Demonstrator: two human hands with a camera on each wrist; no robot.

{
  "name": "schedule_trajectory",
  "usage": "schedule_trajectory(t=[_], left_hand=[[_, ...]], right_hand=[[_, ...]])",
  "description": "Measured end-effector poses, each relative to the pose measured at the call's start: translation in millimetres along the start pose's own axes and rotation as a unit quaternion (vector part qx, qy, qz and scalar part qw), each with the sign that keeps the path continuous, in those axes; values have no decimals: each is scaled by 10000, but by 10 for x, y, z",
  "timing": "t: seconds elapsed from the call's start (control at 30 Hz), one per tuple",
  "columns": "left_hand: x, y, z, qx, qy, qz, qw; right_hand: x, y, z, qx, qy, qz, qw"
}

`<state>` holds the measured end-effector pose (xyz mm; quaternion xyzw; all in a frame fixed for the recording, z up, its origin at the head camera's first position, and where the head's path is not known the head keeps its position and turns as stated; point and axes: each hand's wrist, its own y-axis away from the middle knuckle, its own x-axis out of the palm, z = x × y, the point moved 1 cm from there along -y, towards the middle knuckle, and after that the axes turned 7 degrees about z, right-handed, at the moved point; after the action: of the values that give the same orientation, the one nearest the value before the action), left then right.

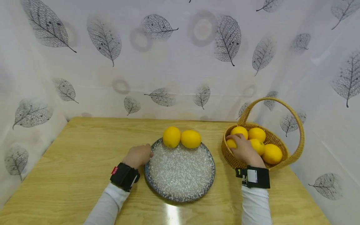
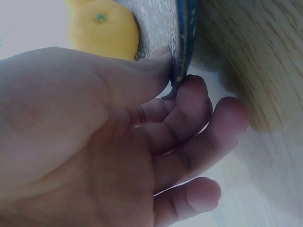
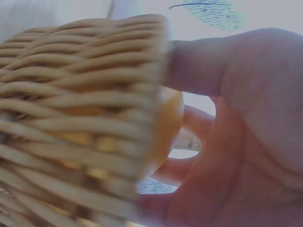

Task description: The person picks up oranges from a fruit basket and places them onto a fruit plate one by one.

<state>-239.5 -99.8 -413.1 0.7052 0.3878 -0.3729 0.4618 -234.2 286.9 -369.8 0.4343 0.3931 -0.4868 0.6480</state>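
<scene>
A speckled grey plate point(image 1: 180, 175) lies in the middle of the wooden table, with two yellow citrus fruits point(image 1: 172, 136) point(image 1: 191, 139) side by side at its far edge. My left hand point(image 1: 148, 154) holds the plate's left rim. In the left wrist view the thumb point(image 2: 158, 56) lies on top of the rim point(image 2: 186, 33) and the fingers curl under it, with one fruit point(image 2: 105, 29) behind. My right hand point(image 1: 234, 141) is inside the wicker basket point(image 1: 284, 158), curled round a yellow fruit point(image 1: 231, 144). The right wrist view shows that fruit point(image 3: 171, 118) between thumb and fingers behind the basket wall point(image 3: 71, 94).
Several more yellow fruits point(image 1: 272, 153) fill the basket, whose tall hoop handle point(image 1: 302, 128) arches over it at the table's right. A leaf-print curtain point(image 1: 180, 62) closes off the back and both sides. Bare tabletop point(image 1: 73, 156) lies to the left of the plate.
</scene>
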Motion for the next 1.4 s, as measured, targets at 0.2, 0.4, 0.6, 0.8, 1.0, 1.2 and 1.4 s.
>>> schedule_trajectory(t=[0.2,0.4,0.6,0.8,1.0,1.2,1.4], left_hand=[[10,-6,-5,-37,-3,-18,10000],[11,0,-7,-45,14,-10,10000],[21,0,-1,-40,38,-11,10000],[13,-7,0,-53,21,-3,10000],[8,-1,-5,-67,-7,22,10000],[6,4,-6,-65,7,34,10000],[4,3,-5,-27,14,27,10000]], right_hand=[[-83,86,79,-34,83,-212,9997],[-101,93,92,-56,47,-262,9996],[-109,104,111,-62,-42,-333,9994],[-148,106,136,-89,-55,-356,9993],[-170,125,175,-235,-112,-487,9985],[-185,127,236,-402,-144,-669,9968],[-200,128,288,-489,-239,-733,9958]])
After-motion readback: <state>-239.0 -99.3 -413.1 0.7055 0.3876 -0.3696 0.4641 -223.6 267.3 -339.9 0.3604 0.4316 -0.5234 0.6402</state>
